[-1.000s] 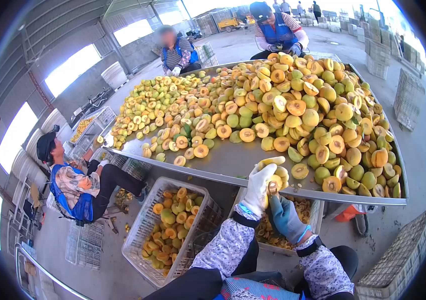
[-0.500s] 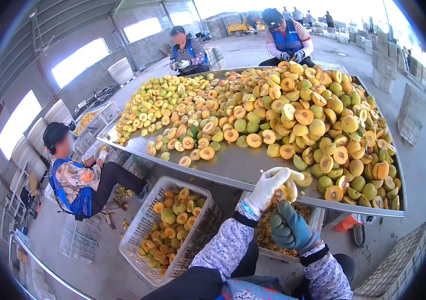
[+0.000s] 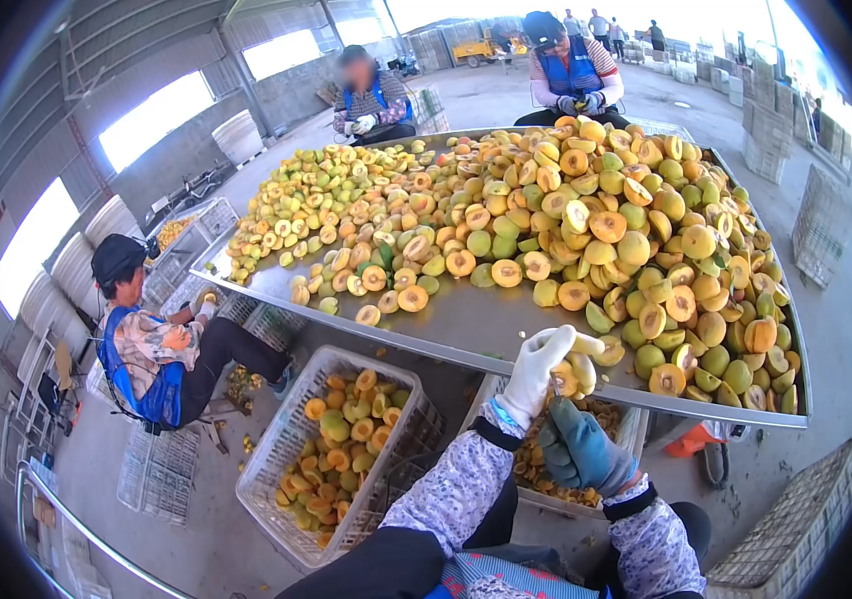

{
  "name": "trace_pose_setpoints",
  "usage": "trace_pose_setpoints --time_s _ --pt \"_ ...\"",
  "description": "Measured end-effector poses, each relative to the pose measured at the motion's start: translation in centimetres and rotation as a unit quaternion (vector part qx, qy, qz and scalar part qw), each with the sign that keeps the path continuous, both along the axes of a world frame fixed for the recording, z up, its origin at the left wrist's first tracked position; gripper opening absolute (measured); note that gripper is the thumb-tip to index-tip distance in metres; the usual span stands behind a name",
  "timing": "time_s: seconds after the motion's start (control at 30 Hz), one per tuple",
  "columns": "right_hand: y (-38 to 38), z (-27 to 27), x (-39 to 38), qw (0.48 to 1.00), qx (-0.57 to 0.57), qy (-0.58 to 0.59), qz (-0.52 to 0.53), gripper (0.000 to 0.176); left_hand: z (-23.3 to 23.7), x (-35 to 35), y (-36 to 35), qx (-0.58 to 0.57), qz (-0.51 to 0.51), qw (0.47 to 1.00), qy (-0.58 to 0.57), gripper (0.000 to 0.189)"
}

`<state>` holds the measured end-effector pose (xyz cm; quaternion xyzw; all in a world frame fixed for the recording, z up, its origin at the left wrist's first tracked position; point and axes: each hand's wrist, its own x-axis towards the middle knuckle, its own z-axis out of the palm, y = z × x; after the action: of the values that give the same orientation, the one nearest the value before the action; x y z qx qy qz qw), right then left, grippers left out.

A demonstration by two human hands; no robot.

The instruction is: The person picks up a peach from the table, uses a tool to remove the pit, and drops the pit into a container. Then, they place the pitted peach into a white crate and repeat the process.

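My left hand [image 3: 538, 374], in a white glove, is closed around a yellow peach half [image 3: 568, 379], held cut side toward me just off the table's near edge. My right hand [image 3: 584, 451], in a blue-grey glove, is closed just below it. A thin metal tool [image 3: 557, 390] shows above the right fist, its tip at the fruit; its handle is hidden in the glove. Under my hands stands a crate [image 3: 634, 431] holding small orange-brown pieces. Beyond, halved peaches [image 3: 506, 215] with green-yellow skin are heaped on the metal table [image 3: 466, 317].
A white plastic crate [image 3: 256, 489] of peach halves stands left of my legs. Another crate [image 3: 796, 529] is at the lower right. One person [image 3: 171, 344] sits at the left; two more, a person [image 3: 371, 105] and a person [image 3: 571, 75], sit across the table. A metal rail [image 3: 96, 544] runs at lower left.
Both hands stay close together, with the left shifting slightly and the peach half turned more toward me. The tool's metal shaft now shows. The person at left has turned the head.
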<state>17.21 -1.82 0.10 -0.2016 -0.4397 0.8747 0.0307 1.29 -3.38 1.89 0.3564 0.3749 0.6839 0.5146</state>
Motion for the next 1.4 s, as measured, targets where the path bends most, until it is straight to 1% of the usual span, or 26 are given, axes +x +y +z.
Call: trace_pose_setpoints --time_s 0.03,0.1,0.13,0.23,0.27,0.33,0.37,0.4,0.43,0.5,0.6,0.63,0.7,0.8,0.83,0.9,1.03,1.1,1.13,1.17,1.23,1.27,1.3,1.33,1.37,1.4 --pt "-0.2 0.5 0.0 0.998 0.053 -0.032 -0.021 0.050 0.1 0.0 0.1 -0.002 -0.001 0.999 0.047 0.045" --pt "0.0 -0.5 0.4 1.000 -0.005 -0.023 -0.004 0.051 0.4 0.2 0.0 -0.006 -0.004 0.990 0.140 0.044" --pt "0.2 -0.9 0.5 0.999 -0.033 -0.017 0.004 0.051 0.3 0.5 0.1 0.008 0.001 0.992 0.123 0.046" --pt "0.5 -1.7 0.6 0.979 -0.173 0.093 0.052 0.051 0.0 1.4 -0.2 0.020 0.041 0.996 -0.080 0.048" --pt "0.5 -1.7 0.7 0.981 -0.163 0.089 0.051 0.051 -0.5 1.4 -0.1 0.045 0.028 0.993 -0.107 0.050" --pt "0.6 -1.4 0.6 0.985 -0.143 0.082 0.051 0.051 -0.1 1.1 -0.2 0.025 0.002 0.999 -0.042 0.051" --pt "0.5 -0.8 0.6 0.996 -0.074 0.035 0.032 0.051 0.2 0.9 -0.1 0.015 -0.012 1.000 -0.009 0.052" --pt "0.2 0.4 0.7 1.000 -0.004 -0.014 0.012 0.051 0.0 0.7 0.2 0.032 -0.007 0.995 0.097 0.052" --pt "0.0 1.0 0.9 0.996 0.064 -0.064 -0.008 0.051 -0.1 0.7 0.3 0.030 -0.008 0.995 0.093 0.051" --pt "0.1 0.7 1.0 0.999 0.016 -0.045 0.006 0.052 -0.4 0.8 0.3 0.026 -0.010 0.996 0.086 0.050" --pt "0.5 -0.6 0.9 0.995 -0.084 0.047 0.036 0.052 -0.6 1.0 -0.2 -0.002 -0.017 0.994 -0.106 0.051" --pt "0.5 -1.1 0.7 0.988 -0.122 0.087 0.048 0.052 -0.6 1.0 -0.2 -0.005 -0.013 0.994 -0.108 0.052" --pt "0.3 -1.1 0.5 0.988 -0.127 0.073 0.041 0.052 -0.7 1.0 -0.2 -0.010 -0.005 0.994 -0.112 0.053" --pt "0.3 -0.3 0.4 0.997 -0.071 -0.009 0.029 0.051 -0.1 0.7 0.1 0.014 -0.009 0.994 0.106 0.054" --pt "0.3 -0.1 0.6 0.998 -0.042 -0.047 0.025 0.051 -0.2 0.8 0.2 0.016 -0.015 0.996 0.081 0.054" --pt "0.4 -0.4 0.8 0.995 -0.089 0.013 0.044 0.052 -0.3 0.9 0.3 0.019 -0.026 0.999 0.034 0.052" --pt "0.5 -1.5 0.4 0.987 -0.132 0.069 0.054 0.053 -1.3 1.0 0.4 0.019 0.025 0.979 -0.203 0.047" --pt "0.1 -1.0 0.2 0.997 0.059 -0.051 0.026 0.051 -1.5 -0.5 0.8 0.017 0.083 0.948 -0.308 0.046" --pt "-0.1 -0.8 0.3 0.982 0.152 -0.111 0.009 0.051 -1.7 -2.1 0.3 0.039 0.105 0.937 -0.332 0.043" --pt "0.4 -2.3 0.2 0.945 0.303 -0.119 -0.038 0.051 -1.7 -3.7 -0.4 0.080 0.122 0.932 -0.331 0.043" --pt "1.4 -8.5 0.7 0.799 0.568 -0.152 -0.122 0.051 0.0 -6.2 -3.7 0.062 0.239 0.946 -0.212 0.045" --pt "2.0 -9.5 1.2 0.742 0.642 -0.160 -0.112 0.047 0.2 -7.7 -5.5 0.023 0.319 0.941 -0.113 0.046" --pt "2.5 -9.5 1.7 0.734 0.650 -0.162 -0.112 0.044 0.2 -8.8 -7.7 -0.004 0.374 0.927 -0.043 0.048" --pt "2.3 -7.8 1.6 0.747 0.628 -0.169 -0.140 0.043 1.0 -10.7 -9.7 -0.116 0.401 0.907 0.056 0.040" --pt "1.8 -5.8 1.4 0.758 0.606 -0.172 -0.170 0.042 -1.7 -14.8 -11.0 -0.171 0.441 0.866 0.163 0.031" --pt "1.6 -5.1 1.3 0.755 0.609 -0.188 -0.153 0.040 -3.5 -17.0 -12.2 -0.227 0.512 0.714 0.420 0.029"
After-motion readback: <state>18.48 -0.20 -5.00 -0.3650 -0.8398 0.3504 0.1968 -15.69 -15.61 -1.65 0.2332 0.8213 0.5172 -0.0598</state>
